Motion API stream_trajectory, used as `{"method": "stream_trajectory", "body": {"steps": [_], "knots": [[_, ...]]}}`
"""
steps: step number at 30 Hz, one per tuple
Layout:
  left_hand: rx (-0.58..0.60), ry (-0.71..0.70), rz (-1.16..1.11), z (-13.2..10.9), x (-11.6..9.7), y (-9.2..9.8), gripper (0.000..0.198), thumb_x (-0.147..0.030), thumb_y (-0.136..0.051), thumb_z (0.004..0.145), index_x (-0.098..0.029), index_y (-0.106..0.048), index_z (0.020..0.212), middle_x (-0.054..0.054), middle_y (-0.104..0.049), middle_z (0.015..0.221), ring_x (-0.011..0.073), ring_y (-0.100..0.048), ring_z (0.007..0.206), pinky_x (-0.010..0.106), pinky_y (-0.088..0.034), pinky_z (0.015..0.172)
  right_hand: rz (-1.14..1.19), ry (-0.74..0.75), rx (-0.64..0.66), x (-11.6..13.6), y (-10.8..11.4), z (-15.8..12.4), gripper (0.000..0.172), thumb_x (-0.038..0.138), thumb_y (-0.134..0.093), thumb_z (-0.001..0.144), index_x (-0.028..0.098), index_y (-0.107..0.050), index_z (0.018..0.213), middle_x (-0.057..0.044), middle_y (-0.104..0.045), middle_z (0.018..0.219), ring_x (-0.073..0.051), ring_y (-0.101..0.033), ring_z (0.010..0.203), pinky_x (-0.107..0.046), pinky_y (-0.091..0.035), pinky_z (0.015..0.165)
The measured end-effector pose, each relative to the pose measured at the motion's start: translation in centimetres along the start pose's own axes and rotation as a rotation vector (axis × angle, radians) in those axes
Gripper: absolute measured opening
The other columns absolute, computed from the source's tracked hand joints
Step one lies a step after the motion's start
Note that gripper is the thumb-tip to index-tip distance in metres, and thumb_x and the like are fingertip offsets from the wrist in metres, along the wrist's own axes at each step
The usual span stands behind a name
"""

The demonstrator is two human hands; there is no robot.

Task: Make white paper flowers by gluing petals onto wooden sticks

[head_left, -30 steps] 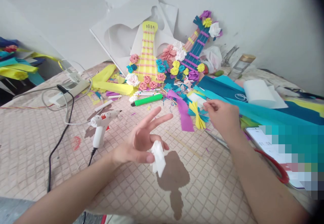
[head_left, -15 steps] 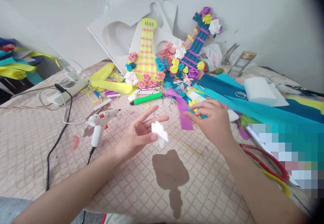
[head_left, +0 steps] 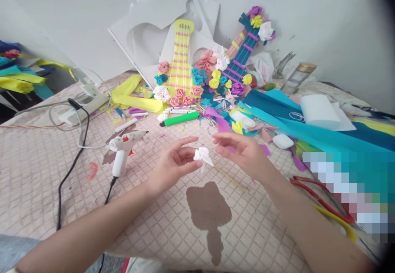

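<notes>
Fingers of your left hand [head_left: 173, 164] pinch a white paper flower [head_left: 202, 156]; right hand [head_left: 243, 151] fingers spread beside it, contact unclear; phone [head_left: 345, 178] blurred out.

The left hand [head_left: 174, 164] pinches a white paper flower [head_left: 202, 156] just beside the right hand [head_left: 243, 153].

Desk [head_left: 148, 223] bare below left hand [head_left: 173, 166] and right hand [head_left: 243, 153], around the brown patch [head_left: 208, 209]: free lane to the near edge. Left blocked by glue gun [head_left: 121, 153] and black cord [head_left: 71, 170]. Behind: green marker [head_left: 180, 119], paper scraps [head_left: 216, 114]. Right: thin stick [head_left: 231, 178], teal paper [head_left: 308, 131], red scissors [head_left: 322, 201].
</notes>
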State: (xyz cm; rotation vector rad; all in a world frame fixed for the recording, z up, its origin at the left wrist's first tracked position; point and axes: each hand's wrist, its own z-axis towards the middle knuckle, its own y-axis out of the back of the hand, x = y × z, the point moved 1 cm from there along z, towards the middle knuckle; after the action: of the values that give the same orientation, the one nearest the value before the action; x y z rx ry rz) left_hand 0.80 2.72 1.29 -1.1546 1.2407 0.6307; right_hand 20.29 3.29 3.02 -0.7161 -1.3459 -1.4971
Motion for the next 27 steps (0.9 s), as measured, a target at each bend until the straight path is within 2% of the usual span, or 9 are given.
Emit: {"method": "stream_trajectory", "body": {"steps": [2,4,6,10,14,19,23,27], "knots": [[0.029,-0.002,0.014,0.0,0.2,0.0,0.054,-0.013,-0.072,0.068,-0.02,-0.051,0.118,0.001,-0.069,0.084,0.0127,-0.063,0.075,0.025,-0.047,0.071,0.059,-0.01,0.132,0.2,-0.5,-0.1,0.023,0.033,-0.067,0.073,0.022,-0.068,0.093,-0.004,-0.069,0.093,-0.017,-0.063,0.084,-0.033,-0.05,0.076],[0.057,-0.011,0.039,-0.1,0.3,-0.1,0.056,-0.013,-0.072,0.069,-0.021,-0.049,0.12,0.002,-0.07,0.085,0.0135,-0.063,0.075,0.026,-0.048,0.07,0.075,-0.028,0.192,0.4,-0.9,-0.2,0.015,0.032,-0.066,0.074,0.021,-0.07,0.084,-0.003,-0.07,0.088,-0.017,-0.063,0.082,-0.032,-0.049,0.076],[0.069,-0.025,0.08,-0.2,0.4,-0.1,0.056,-0.014,-0.071,0.07,-0.02,-0.049,0.121,0.002,-0.07,0.084,0.0136,-0.062,0.075,0.026,-0.047,0.07,0.117,-0.059,0.197,0.3,-1.2,-0.2,0.015,0.033,-0.064,0.076,0.02,-0.07,0.079,-0.003,-0.069,0.083,-0.015,-0.062,0.078,-0.029,-0.048,0.072],[0.08,-0.063,0.149,-0.4,0.3,-0.2,0.054,-0.015,-0.069,0.072,-0.02,-0.049,0.122,0.002,-0.068,0.083,0.0139,-0.061,0.075,0.028,-0.047,0.073,0.255,-0.213,0.232,-0.2,-1.4,-0.2,0.021,0.038,-0.063,0.077,0.018,-0.069,0.079,-0.002,-0.068,0.077,-0.013,-0.061,0.069,-0.025,-0.047,0.062],[0.11,-0.066,0.135,-0.4,0.3,-0.1,0.051,-0.018,-0.067,0.074,-0.021,-0.048,0.122,0.003,-0.067,0.086,0.0143,-0.061,0.078,0.029,-0.047,0.076,0.3,-0.29,0.238,-0.3,-1.5,-0.3,0.022,0.039,-0.064,0.075,0.018,-0.069,0.077,-0.001,-0.067,0.075,-0.012,-0.059,0.066,-0.024,-0.045,0.062],[0.088,-0.004,0.136,0.0,0.4,-0.1,0.048,-0.024,-0.067,0.074,-0.02,-0.048,0.118,0.004,-0.062,0.092,0.0143,-0.058,0.081,0.027,-0.048,0.07,0.193,-0.237,0.202,0.0,-2.0,-0.5,0.021,0.038,-0.062,0.076,0.017,-0.068,0.074,-0.001,-0.065,0.069,-0.011,-0.056,0.062,-0.024,-0.042,0.057],[0.024,-0.005,0.221,0.2,0.7,-0.2,0.042,-0.026,-0.068,0.073,-0.019,-0.052,0.111,0.002,-0.059,0.086,0.0121,-0.057,0.075,0.026,-0.046,0.067,0.099,-0.185,0.231,-0.1,-2.5,-0.7,0.022,0.036,-0.058,0.079,0.017,-0.067,0.073,-0.001,-0.065,0.069,-0.012,-0.055,0.062,-0.024,-0.041,0.056],[0.019,-0.013,0.265,0.3,1.0,-0.1,0.042,-0.024,-0.069,0.071,-0.019,-0.053,0.109,0.001,-0.057,0.084,0.0123,-0.057,0.075,0.026,-0.046,0.066,0.084,-0.153,0.273,0.0,-2.8,-0.7,0.022,0.034,-0.054,0.083,0.017,-0.063,0.074,-0.001,-0.062,0.07,-0.011,-0.054,0.064,-0.024,-0.04,0.058]]}}
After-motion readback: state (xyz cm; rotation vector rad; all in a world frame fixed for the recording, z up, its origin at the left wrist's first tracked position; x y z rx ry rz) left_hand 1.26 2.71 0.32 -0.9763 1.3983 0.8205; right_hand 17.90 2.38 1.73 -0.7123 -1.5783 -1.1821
